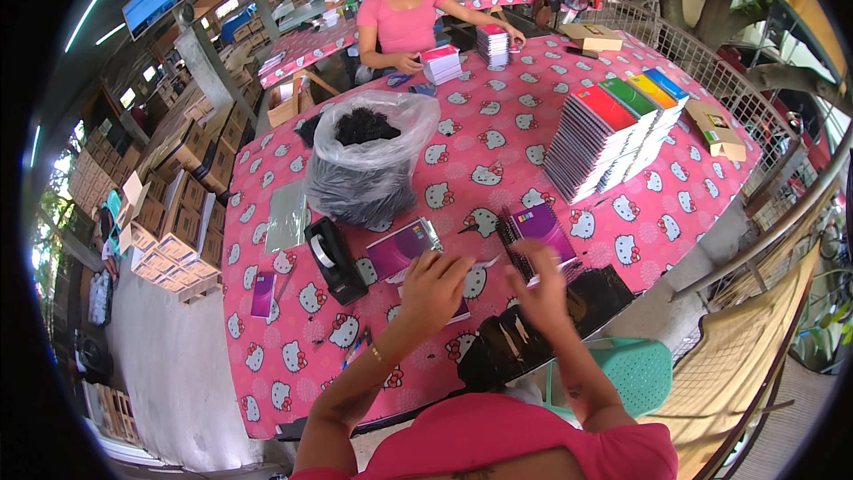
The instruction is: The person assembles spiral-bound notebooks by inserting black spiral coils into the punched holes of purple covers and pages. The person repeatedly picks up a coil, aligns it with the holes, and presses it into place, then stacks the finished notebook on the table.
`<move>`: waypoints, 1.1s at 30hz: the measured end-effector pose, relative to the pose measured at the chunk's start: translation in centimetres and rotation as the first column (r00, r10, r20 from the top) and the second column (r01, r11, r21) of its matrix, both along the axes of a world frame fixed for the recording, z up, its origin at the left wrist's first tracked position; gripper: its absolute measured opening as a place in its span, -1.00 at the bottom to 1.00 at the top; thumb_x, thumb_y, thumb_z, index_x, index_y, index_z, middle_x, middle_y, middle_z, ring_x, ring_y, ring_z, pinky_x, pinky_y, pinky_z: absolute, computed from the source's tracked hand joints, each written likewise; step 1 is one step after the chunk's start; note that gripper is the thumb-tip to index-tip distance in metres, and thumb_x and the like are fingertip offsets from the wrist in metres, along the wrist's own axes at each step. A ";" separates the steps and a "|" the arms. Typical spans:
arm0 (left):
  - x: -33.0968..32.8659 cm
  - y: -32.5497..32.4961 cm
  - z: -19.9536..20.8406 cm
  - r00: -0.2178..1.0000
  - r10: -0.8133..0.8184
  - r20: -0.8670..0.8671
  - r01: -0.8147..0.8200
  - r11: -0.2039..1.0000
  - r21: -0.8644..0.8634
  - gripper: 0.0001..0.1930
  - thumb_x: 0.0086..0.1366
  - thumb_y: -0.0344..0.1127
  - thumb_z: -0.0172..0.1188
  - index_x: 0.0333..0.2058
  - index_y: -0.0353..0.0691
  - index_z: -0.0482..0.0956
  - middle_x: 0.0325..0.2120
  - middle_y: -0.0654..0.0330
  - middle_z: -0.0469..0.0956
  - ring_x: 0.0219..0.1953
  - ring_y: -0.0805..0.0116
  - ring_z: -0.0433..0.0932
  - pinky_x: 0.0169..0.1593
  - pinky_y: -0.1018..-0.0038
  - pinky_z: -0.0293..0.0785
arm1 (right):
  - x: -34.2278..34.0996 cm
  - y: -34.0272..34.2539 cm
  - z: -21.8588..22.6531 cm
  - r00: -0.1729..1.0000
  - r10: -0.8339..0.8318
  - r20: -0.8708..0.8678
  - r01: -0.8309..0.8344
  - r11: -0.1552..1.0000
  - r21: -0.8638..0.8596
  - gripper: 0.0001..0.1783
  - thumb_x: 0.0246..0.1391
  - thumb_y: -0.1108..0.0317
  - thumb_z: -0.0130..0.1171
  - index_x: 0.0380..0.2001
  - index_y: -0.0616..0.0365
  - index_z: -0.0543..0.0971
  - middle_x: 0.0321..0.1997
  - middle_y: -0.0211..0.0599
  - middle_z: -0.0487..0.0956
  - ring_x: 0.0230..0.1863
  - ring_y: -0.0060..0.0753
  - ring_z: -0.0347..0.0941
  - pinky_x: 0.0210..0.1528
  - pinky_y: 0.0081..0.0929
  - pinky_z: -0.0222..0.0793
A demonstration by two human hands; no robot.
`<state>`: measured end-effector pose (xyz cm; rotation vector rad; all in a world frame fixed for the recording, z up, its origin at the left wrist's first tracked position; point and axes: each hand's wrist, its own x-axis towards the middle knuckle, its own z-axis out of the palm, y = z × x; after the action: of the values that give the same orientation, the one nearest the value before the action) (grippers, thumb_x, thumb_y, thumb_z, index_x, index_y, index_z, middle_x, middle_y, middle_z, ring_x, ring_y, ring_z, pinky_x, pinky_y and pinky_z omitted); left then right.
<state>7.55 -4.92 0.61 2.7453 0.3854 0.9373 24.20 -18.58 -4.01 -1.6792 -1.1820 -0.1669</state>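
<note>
My left hand [435, 286] is bent over a small stack of purple notebooks [397, 250], its fingers curled together; what they hold is hidden. To its right, my right hand [540, 289] is smeared by motion in front of purple spiral-bound notebooks [544, 229] with black coils. Between the hands a bit of white paper shows, blurred. Left of the notebooks stands a black tape dispenser [336, 260] with a pale roll. Behind it, a clear plastic bag [369, 164] is full of black coils.
Tall notebook stacks [591, 144] with red, green, yellow and blue covers stand at the right. Across the pink patterned table [484, 116], a person in pink [404, 22] handles more notebooks. A small purple booklet [263, 294] lies left. A green stool [626, 376] is by the near edge.
</note>
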 end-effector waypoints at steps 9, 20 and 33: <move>12.6 0.3 -8.3 0.864 -0.499 0.069 0.492 0.865 0.100 -0.62 0.13 -0.53 0.21 -0.03 -0.25 0.62 0.04 0.09 0.56 0.19 0.14 0.47 0.21 0.26 0.47 | 10.1 -6.3 -3.4 0.977 0.040 -0.211 -0.086 0.973 -0.214 -0.12 -0.17 0.38 0.52 0.27 0.29 0.38 0.16 0.12 0.54 0.20 0.00 0.50 0.24 -0.26 0.37; 2.8 -0.1 -7.0 0.958 -0.274 0.082 0.284 0.946 -0.158 -0.70 0.23 -0.46 0.23 -0.03 -0.24 0.58 -0.07 0.04 0.56 0.00 0.04 0.53 0.11 0.20 0.48 | 7.3 -7.4 -1.6 0.989 -0.099 -0.109 0.099 0.995 -0.006 -0.26 -0.10 0.43 0.46 0.20 0.30 0.44 0.24 0.04 0.48 0.29 -0.07 0.38 0.30 -0.22 0.27; -8.4 -0.4 -9.2 0.985 0.045 -0.164 -0.051 0.998 -0.035 -0.48 0.06 -0.53 0.17 0.08 -0.30 0.48 -0.05 0.02 0.55 0.02 0.04 0.54 0.18 0.19 0.47 | -4.0 3.3 -5.7 0.836 0.478 -0.268 -0.502 0.864 -0.025 -0.24 -0.11 0.47 0.46 0.23 0.05 0.44 0.09 -0.20 0.53 0.09 -0.23 0.49 0.09 -0.32 0.40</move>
<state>-0.86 -5.29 -8.61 2.7967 0.4946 0.7092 20.16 -15.28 -9.73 -1.3686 -1.3966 0.4219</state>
